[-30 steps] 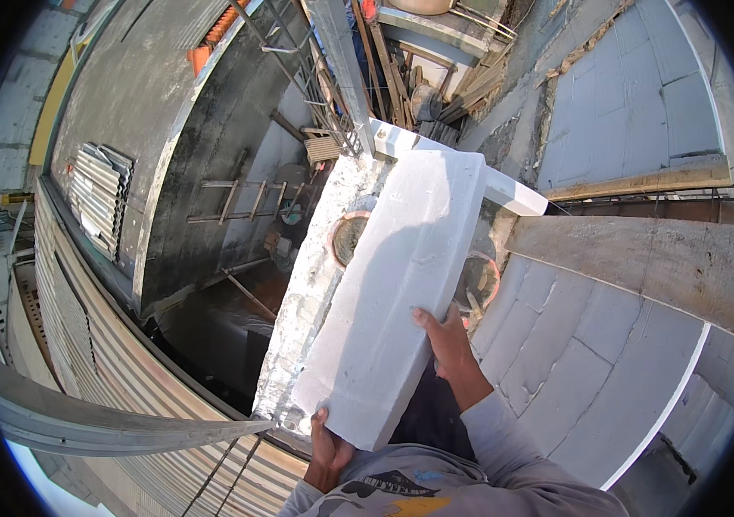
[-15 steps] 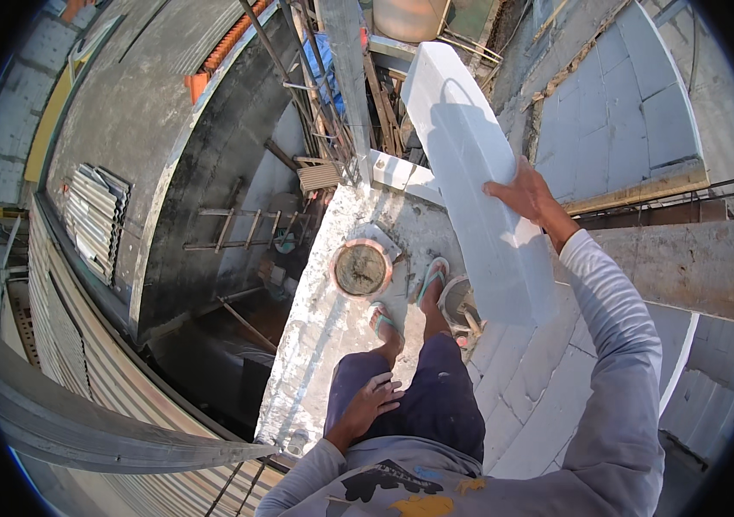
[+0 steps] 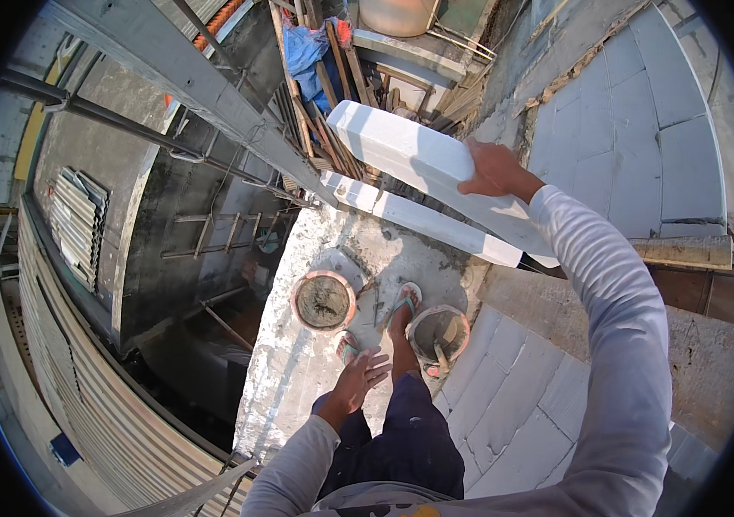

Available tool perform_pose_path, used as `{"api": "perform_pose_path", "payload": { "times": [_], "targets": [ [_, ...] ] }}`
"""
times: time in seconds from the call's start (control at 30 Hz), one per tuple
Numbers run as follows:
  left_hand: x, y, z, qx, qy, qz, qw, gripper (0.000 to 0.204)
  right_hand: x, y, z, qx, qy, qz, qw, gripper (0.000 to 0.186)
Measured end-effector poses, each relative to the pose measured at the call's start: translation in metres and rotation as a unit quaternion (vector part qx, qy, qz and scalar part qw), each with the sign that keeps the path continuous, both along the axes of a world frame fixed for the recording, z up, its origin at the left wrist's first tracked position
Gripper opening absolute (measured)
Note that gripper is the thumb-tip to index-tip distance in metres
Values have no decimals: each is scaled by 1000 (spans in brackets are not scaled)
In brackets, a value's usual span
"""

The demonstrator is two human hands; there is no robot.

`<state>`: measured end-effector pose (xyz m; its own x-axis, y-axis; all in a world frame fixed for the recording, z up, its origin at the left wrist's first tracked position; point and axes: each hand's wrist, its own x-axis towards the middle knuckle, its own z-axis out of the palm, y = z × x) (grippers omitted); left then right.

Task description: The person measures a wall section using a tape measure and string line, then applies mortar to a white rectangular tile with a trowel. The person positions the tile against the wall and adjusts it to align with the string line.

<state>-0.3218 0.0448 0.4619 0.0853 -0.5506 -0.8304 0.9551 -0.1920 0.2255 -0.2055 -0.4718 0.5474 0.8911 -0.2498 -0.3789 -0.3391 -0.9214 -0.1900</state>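
Observation:
My right hand (image 3: 498,172) grips a long white lightweight concrete block (image 3: 401,148) from above, fingers and thumb around its upper edge. The block is held lengthwise beside a low course of white blocks (image 3: 436,224), on its far side; whether it touches anything beneath cannot be told. In front of my legs, my left hand (image 3: 357,383) hangs with its fingers apart and nothing in it. Near my feet stands a round bucket of grey mortar (image 3: 322,302). A second bucket (image 3: 438,334), with a tool handle (image 3: 441,358) sticking out, is to the right.
I stand on a narrow concrete slab (image 3: 285,345) with a deep drop on its left. A grey post (image 3: 203,86) and steel bars (image 3: 126,125) rise at the front left. Timber planks (image 3: 345,73) and a blue tarp (image 3: 305,47) lie beyond. Block walls (image 3: 513,388) flank the right.
The block has turned from pointing steeply away to lying more crosswise, and its near end has moved farther off. My left hand has moved forward from my thigh. The view has shifted.

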Motion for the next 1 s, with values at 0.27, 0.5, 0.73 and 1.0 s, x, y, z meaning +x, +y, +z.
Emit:
{"api": "perform_pose_path", "payload": {
  "times": [0.27, 0.5, 0.73, 1.0],
  "targets": [
    [66, -218, -130, -80, 123, 234, 961, 71, 23, -6, -82, 51, 6, 20, 998, 67],
    [108, -300, -216, -171, 152, 353, 907, 77, 22, 4, -142, 99, -56, 15, 993, 68],
    [122, -320, -257, -194, 117, 390, 893, 85, 19, 23, -189, 124, -37, -8, 992, 76],
    [114, -308, -281, -183, 70, 394, 898, 83, 3, 41, -219, 152, -22, -42, 987, 85]
  ]
}}
